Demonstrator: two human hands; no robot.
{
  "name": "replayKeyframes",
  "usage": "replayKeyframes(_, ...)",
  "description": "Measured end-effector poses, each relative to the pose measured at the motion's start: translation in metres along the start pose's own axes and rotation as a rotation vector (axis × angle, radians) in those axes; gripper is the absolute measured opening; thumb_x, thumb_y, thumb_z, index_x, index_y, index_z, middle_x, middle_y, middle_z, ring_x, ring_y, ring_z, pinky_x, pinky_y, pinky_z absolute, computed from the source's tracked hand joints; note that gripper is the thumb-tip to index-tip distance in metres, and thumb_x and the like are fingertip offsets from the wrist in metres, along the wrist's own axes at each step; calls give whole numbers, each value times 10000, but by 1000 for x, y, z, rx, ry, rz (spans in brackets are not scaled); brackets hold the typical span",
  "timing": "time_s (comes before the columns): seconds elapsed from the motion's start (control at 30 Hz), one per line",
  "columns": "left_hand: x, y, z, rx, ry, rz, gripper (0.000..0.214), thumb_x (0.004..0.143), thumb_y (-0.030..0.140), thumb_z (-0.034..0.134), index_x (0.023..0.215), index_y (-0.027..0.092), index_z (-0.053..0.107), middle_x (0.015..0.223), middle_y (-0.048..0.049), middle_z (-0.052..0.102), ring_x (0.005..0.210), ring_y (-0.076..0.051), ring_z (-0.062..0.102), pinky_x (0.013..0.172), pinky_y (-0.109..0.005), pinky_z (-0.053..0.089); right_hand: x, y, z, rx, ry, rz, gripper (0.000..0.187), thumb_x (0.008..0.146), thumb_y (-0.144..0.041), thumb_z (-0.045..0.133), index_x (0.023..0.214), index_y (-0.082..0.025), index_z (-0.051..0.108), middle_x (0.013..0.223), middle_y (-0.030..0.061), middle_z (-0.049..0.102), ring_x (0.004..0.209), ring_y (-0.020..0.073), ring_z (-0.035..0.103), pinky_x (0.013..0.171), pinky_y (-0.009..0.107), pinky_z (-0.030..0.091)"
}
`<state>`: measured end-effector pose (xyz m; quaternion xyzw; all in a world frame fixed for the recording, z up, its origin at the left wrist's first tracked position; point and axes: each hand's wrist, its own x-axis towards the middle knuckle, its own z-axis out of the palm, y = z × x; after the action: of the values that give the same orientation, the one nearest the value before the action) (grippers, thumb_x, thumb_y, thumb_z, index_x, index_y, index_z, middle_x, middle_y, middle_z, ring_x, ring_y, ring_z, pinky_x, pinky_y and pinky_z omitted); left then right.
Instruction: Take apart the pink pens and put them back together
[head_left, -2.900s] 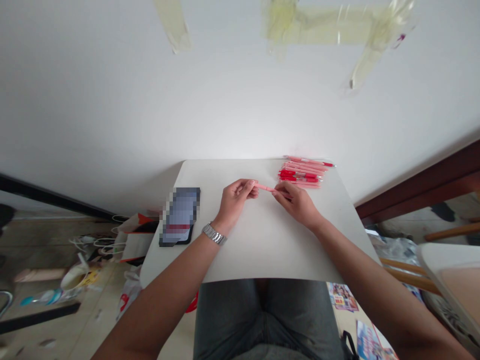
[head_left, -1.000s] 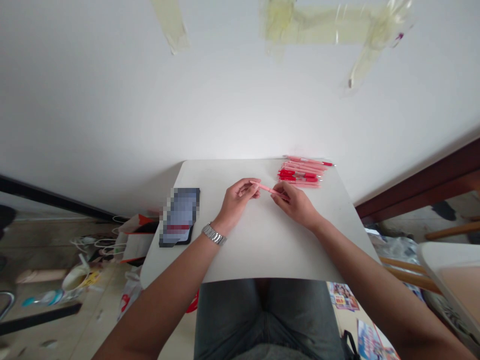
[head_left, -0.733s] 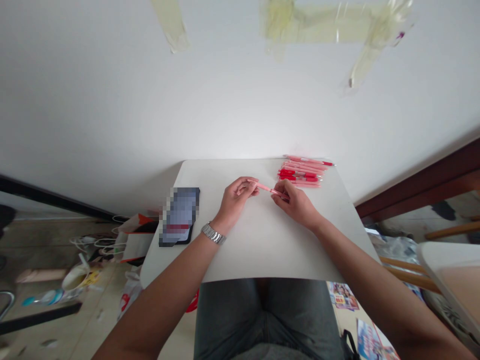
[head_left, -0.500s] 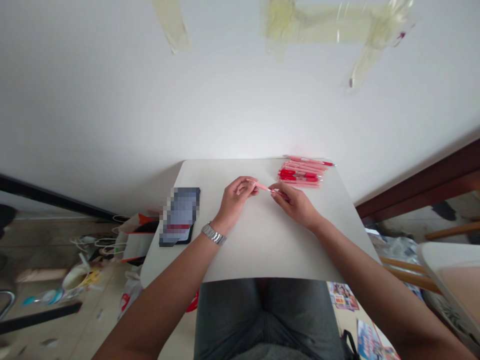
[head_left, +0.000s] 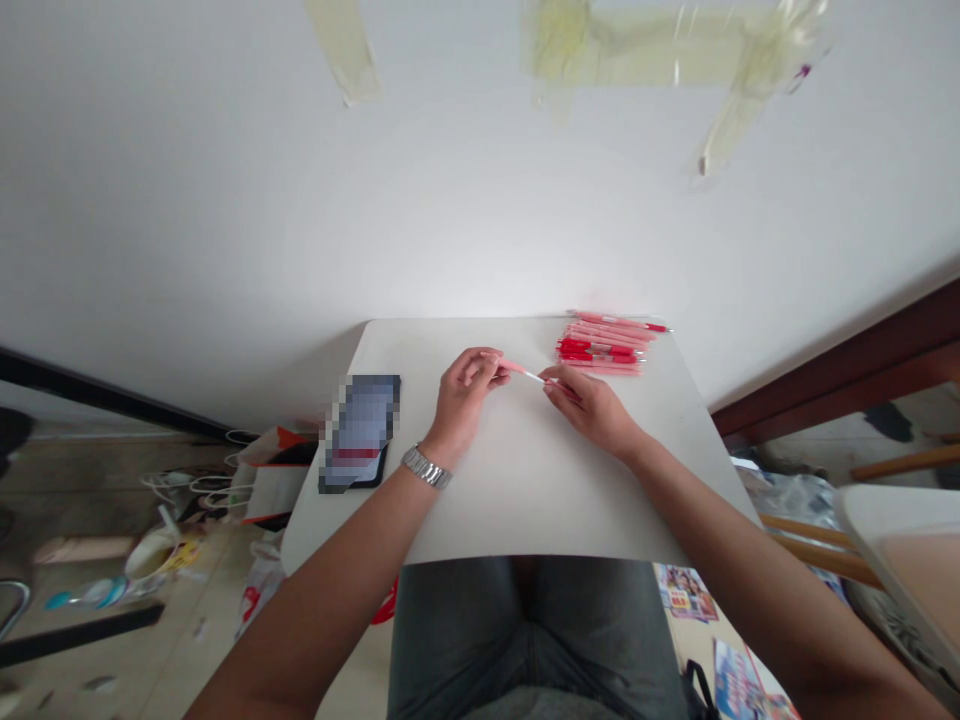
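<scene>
Above the white table, my left hand pinches a pink pen barrel that points right. A thin whitish refill shows between the barrel and my right hand. The fingers of that hand are closed round a pink or red pen part, mostly hidden by them. Just beyond my right hand lies a pile of pink and red pens, roughly side by side.
A dark phone, its screen blurred, lies at the table's left. The white wall rises behind the table. Bags and a bottle are on the floor at left. Another pale tabletop stands at right.
My left hand has moved slightly left with the pink barrel, and more of the whitish refill shows between the hands. My right hand has hardly moved.
</scene>
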<state>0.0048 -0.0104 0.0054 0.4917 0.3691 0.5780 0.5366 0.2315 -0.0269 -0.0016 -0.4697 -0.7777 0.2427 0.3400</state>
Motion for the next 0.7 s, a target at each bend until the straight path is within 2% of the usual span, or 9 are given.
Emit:
replayKeyframes(0.53, 6, -4, -6, -30, 171, 31, 272, 969, 476, 724, 1010, 210, 680, 998, -50, 752, 969, -172, 770, 907, -307, 611, 1, 4, -2, 6, 14, 1, 270, 1086, -429, 503, 1198, -225, 641, 768, -13, 611, 666, 153, 521, 663, 280, 391)
replayKeyframes(0.7, 8, -6, -7, 61, 184, 64, 286, 983, 501, 693, 1004, 218, 660, 957, -48, 757, 944, -181, 769, 886, -324, 618, 1, 2, -3, 5, 19, 6, 271, 1085, -428, 496, 1188, -221, 638, 750, -19, 583, 656, 151, 507, 652, 280, 380)
